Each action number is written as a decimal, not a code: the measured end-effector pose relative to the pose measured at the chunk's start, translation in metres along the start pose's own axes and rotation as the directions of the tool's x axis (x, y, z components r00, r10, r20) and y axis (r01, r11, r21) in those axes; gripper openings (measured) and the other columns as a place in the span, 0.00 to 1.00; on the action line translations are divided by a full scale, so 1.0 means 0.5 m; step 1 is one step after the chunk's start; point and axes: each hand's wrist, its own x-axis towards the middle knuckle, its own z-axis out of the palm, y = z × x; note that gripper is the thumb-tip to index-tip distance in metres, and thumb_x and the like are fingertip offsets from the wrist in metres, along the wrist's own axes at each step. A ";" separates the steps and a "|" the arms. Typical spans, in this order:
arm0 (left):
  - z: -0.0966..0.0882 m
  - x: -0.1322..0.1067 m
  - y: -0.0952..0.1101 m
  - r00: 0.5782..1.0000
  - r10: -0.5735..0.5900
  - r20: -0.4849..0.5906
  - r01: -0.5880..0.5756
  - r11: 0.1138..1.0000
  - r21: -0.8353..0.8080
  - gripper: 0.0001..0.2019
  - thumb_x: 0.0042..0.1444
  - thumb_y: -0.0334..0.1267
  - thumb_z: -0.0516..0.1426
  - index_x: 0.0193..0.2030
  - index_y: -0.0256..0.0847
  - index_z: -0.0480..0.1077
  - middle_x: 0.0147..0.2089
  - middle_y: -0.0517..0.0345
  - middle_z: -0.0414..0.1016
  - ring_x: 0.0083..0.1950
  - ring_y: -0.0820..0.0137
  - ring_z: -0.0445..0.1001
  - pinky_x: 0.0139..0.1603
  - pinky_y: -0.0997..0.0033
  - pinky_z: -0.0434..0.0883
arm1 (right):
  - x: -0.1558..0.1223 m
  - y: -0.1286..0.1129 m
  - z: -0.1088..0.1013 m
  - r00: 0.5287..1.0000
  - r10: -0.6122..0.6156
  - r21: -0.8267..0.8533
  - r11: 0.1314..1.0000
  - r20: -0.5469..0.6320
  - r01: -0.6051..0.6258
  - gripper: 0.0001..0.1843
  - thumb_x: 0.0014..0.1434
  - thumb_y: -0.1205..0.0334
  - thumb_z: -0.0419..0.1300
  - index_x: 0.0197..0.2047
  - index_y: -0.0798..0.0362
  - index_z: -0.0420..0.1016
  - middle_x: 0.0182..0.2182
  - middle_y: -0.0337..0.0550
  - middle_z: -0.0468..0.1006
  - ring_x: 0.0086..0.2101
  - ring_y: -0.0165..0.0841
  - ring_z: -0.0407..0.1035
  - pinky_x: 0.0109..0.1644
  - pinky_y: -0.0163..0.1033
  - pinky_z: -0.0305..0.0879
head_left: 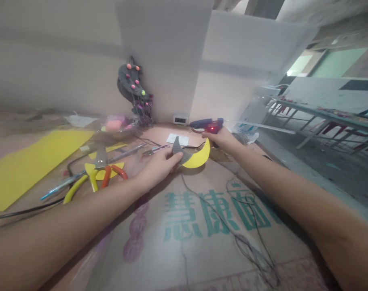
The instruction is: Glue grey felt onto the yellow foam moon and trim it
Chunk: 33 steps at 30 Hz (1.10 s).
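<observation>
My left hand (158,165) pinches a crescent-shaped craft piece, grey on one side (180,151) and yellow on the other (199,158), just above the cardboard-covered table (202,226). My right hand (222,138) reaches farther back and grips a blue glue gun (206,124) with a red light glowing on it. The gun lies near the wall, just behind the yellow crescent.
Yellow and orange handled scissors and pliers (97,176) lie to the left on yellow foam scraps, beside a large yellow sheet (29,161). A dark hanging ornament with coloured beads (134,87) stands in the corner. Thin wires (247,242) trail across the cardboard.
</observation>
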 end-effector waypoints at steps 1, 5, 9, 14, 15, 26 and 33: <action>0.000 0.000 0.001 1.000 -0.008 -0.001 0.008 1.000 -0.006 0.14 0.57 0.47 0.53 0.27 0.40 0.63 0.22 0.65 0.63 0.23 0.75 0.61 0.23 0.75 0.56 | -0.015 -0.003 -0.012 1.000 -0.004 0.018 1.000 -0.022 0.004 0.13 0.54 0.54 0.61 0.35 0.56 0.74 0.19 0.40 0.73 0.23 0.31 0.68 0.28 0.36 0.65; -0.002 -0.001 0.003 0.997 -0.072 -0.033 0.071 0.997 -0.025 0.15 0.56 0.48 0.53 0.25 0.40 0.62 0.20 0.65 0.63 0.22 0.75 0.61 0.22 0.75 0.57 | -0.100 -0.023 -0.047 0.985 -0.076 0.199 0.974 -0.154 0.106 0.12 0.52 0.58 0.63 0.38 0.55 0.75 0.27 0.42 0.78 0.24 0.30 0.70 0.29 0.34 0.65; -0.004 0.000 0.002 0.990 -0.130 -0.053 0.128 0.991 -0.043 0.14 0.55 0.49 0.54 0.26 0.41 0.62 0.19 0.66 0.62 0.20 0.75 0.60 0.20 0.75 0.54 | -0.191 -0.041 -0.048 0.981 -0.139 0.133 0.979 -0.133 0.157 0.09 0.56 0.58 0.59 0.40 0.50 0.75 0.32 0.40 0.79 0.27 0.30 0.71 0.31 0.35 0.66; -0.008 -0.001 0.006 0.989 -0.131 -0.072 0.130 0.991 -0.013 0.14 0.53 0.49 0.56 0.26 0.41 0.64 0.20 0.66 0.63 0.20 0.76 0.60 0.20 0.75 0.54 | -0.253 -0.059 -0.019 0.996 -0.077 -0.065 0.995 0.040 0.079 0.09 0.55 0.54 0.60 0.31 0.51 0.74 0.23 0.39 0.75 0.25 0.34 0.71 0.31 0.38 0.67; -0.009 -0.002 0.007 0.989 -0.128 -0.073 0.128 0.992 -0.008 0.14 0.53 0.49 0.56 0.26 0.41 0.65 0.20 0.66 0.63 0.20 0.76 0.60 0.21 0.75 0.55 | -0.258 -0.063 -0.014 0.998 -0.060 -0.123 0.990 0.035 0.064 0.09 0.55 0.54 0.60 0.31 0.51 0.74 0.22 0.40 0.75 0.25 0.35 0.71 0.30 0.38 0.68; -0.007 0.003 -0.003 0.992 -0.120 -0.045 0.121 0.993 0.014 0.19 0.55 0.52 0.52 0.22 0.40 0.64 0.18 0.63 0.63 0.19 0.75 0.59 0.18 0.75 0.53 | -0.268 -0.080 -0.015 0.982 -0.122 -0.089 0.987 0.147 0.136 0.09 0.55 0.54 0.59 0.33 0.51 0.74 0.32 0.42 0.79 0.33 0.36 0.74 0.38 0.40 0.72; -0.005 0.000 0.002 0.994 -0.067 -0.083 0.066 0.998 -0.007 0.16 0.55 0.48 0.53 0.24 0.40 0.65 0.19 0.65 0.65 0.19 0.76 0.60 0.20 0.75 0.55 | -0.268 -0.064 -0.007 0.976 -0.163 -0.059 0.983 0.145 0.173 0.12 0.56 0.51 0.60 0.33 0.51 0.75 0.31 0.43 0.78 0.33 0.36 0.72 0.39 0.38 0.70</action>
